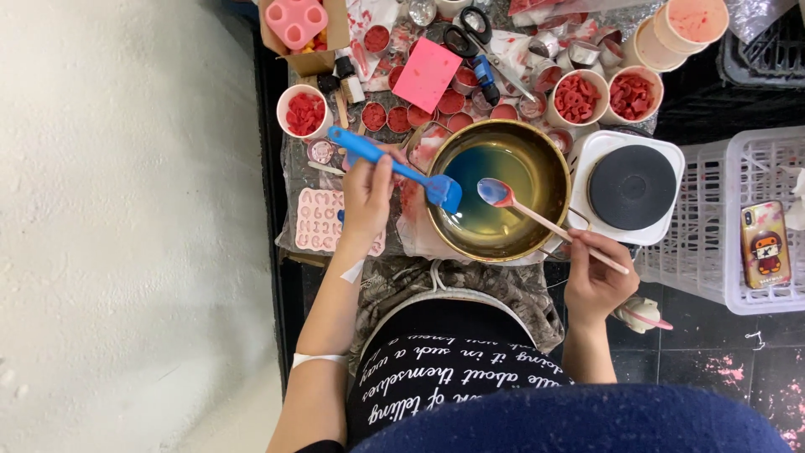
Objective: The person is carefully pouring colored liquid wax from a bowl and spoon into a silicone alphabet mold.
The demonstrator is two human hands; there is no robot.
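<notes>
2 spatulas (pixel 394 164), 1 bowl (pixel 549 197), 3 cups of red pieces (pixel 303 111).

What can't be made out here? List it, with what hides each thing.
Head view only:
- Bowl: depth of the liquid, hidden by glare.
- Left hand: palm side of its grip on the blue spatula, hidden by the hand itself.
- Right hand: fingertips on the small spatula, curled under.
- Cups at top: cut by the edge.

Bright, even light, soft shadows, a sheen on the brass bowl (pixel 500 190); sharp centre, slight wide-angle bending at edges.
</notes>
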